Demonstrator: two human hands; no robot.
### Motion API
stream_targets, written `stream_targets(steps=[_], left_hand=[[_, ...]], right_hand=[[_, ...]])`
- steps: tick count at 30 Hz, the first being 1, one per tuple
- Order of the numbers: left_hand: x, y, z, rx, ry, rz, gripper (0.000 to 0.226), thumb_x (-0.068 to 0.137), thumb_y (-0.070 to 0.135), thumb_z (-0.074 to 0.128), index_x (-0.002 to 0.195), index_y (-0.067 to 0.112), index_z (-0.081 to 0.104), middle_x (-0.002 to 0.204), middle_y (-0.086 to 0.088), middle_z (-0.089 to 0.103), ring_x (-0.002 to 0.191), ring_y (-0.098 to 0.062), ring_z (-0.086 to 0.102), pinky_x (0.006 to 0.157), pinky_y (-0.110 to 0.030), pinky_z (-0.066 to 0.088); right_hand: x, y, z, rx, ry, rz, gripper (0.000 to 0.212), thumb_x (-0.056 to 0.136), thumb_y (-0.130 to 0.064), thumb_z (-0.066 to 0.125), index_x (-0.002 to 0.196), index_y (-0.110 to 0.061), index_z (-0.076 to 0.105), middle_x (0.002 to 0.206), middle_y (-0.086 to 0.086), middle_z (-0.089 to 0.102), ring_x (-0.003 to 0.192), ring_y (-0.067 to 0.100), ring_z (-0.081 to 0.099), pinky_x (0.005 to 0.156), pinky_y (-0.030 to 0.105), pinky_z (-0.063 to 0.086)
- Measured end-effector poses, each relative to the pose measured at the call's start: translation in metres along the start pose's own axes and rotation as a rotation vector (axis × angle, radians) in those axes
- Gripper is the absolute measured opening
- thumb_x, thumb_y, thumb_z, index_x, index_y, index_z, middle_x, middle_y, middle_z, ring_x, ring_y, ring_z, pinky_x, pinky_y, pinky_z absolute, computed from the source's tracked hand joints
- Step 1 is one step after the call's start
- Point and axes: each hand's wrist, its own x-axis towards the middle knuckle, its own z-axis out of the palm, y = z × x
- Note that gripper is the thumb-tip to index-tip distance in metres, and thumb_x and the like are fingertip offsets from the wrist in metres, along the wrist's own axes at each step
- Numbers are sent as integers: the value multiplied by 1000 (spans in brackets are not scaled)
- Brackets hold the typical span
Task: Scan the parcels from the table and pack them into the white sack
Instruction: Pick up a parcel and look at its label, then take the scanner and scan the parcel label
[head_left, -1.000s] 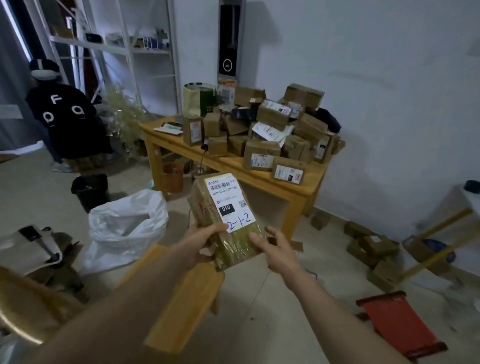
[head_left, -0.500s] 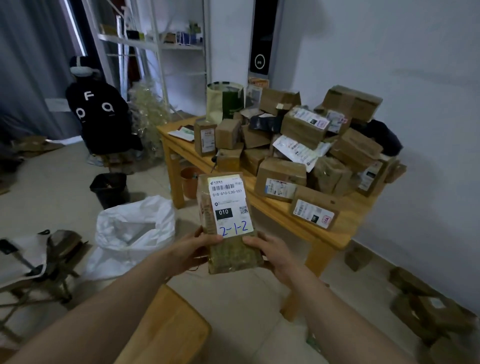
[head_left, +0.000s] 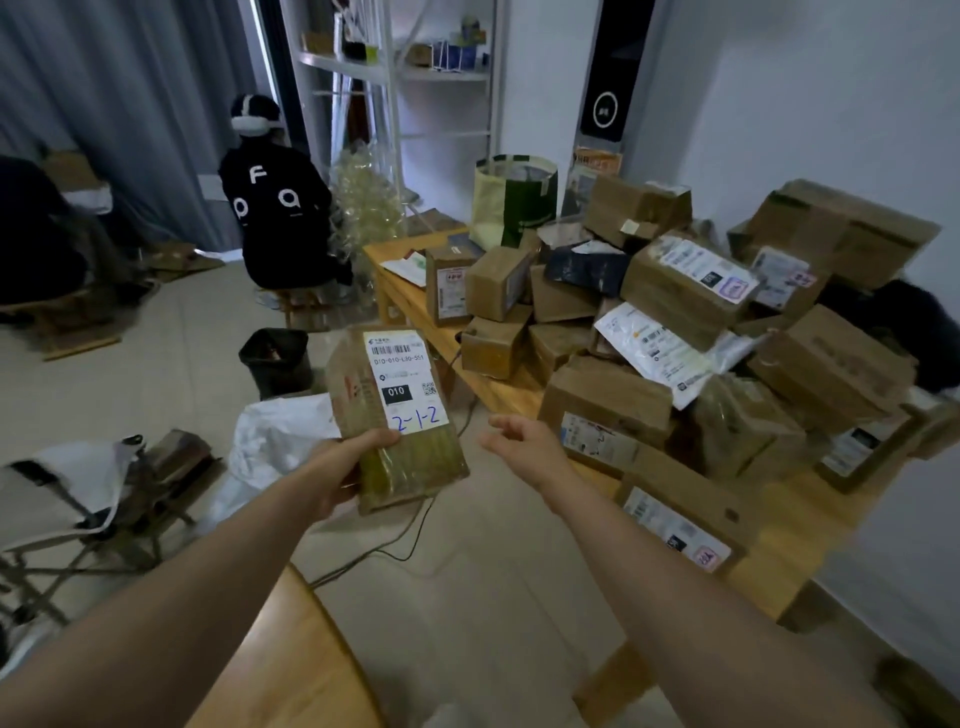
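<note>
My left hand (head_left: 347, 466) grips a brown taped parcel (head_left: 397, 421) by its lower left corner, label facing me with "2-1-2" written in blue. My right hand (head_left: 524, 446) is off the parcel, fingers spread, hovering to its right near the front edge of the wooden table (head_left: 779, 540). A heap of brown boxes (head_left: 691, 332) and a white mailer (head_left: 654, 353) covers that table. The white sack (head_left: 280, 441) lies crumpled on the floor, partly hidden behind the held parcel and my left hand.
A black bin (head_left: 278, 358) stands behind the sack. A person in a black top (head_left: 283, 218) crouches by white shelves. A folding chair with a white bag (head_left: 67, 493) is at the left. A wooden stool (head_left: 291, 670) sits below my arms, a cable (head_left: 395, 545) crossing the floor.
My right hand let go of the parcel and moved right toward the table; the left hand alone holds it now. The view has moved closer to the table and turned left.
</note>
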Motion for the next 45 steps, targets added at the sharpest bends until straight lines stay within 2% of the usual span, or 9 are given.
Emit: stream_targets(steps=[6,10,12,18,22,27,33,38,45], left_hand=[[82,37,3,-63,133,19,59,64,24,86,112,8,56,100,-11,70,90,-28,68,65,-37,56],[157,70,2,-86,175,20,63,60,25,88,112,11,56,102,-11,69,93,-31,67,76,-44,58],[195,89,-1,-68,190,23,58,59,25,88,106,15,56,98,-8,68,89,-28,66,66,-40,57],[293,139,-20,46,242,-10,61,59,30,89,105,18,50,92,-3,61,82,-23,60,51,-31,46],[343,159,-21,78,242,-33,58,60,30,88,101,21,47,91,-1,57,89,-25,57,61,-33,49],[381,168,-5,132,230,-49,70,57,35,89,111,18,49,100,-4,58,95,-25,58,66,-32,50],[411,174,10,108,223,-71,76,59,39,88,121,16,49,113,-8,58,107,-31,58,92,-45,52],[436,196,20,35,193,-86,63,56,39,88,101,22,48,95,-2,59,85,-24,58,74,-39,53],[481,230,29,0,135,-133,84,63,36,87,132,16,43,120,-12,58,107,-35,59,93,-53,50]], right_hand=[[89,-21,-14,-153,34,-49,44,90,-28,64,133,-19,55,131,2,57,111,11,52,87,26,43],[169,-46,-20,-245,56,-93,43,91,-22,62,133,-20,55,135,-1,57,116,13,54,87,24,43],[214,-61,-22,-290,90,-110,41,91,-22,61,132,-22,56,134,-2,56,110,10,54,83,21,44],[334,-99,-25,-694,212,-148,49,90,-26,62,137,-28,49,141,5,45,128,26,43,101,40,43],[383,-107,-31,-835,240,7,65,91,-41,59,148,-33,29,158,14,11,145,39,10,115,54,21],[427,-104,-30,-818,184,102,92,80,-66,61,151,-43,8,158,14,-19,144,42,-16,113,64,10],[456,-90,-27,-807,218,144,98,75,-70,62,150,-24,20,159,14,-11,145,42,-10,110,58,29],[463,-89,-25,-798,248,126,93,75,-61,67,147,-18,27,159,12,-7,145,39,-8,106,54,33],[468,-85,-26,-766,343,130,95,71,-62,67,147,-22,26,158,10,-3,145,36,-1,105,52,33]])
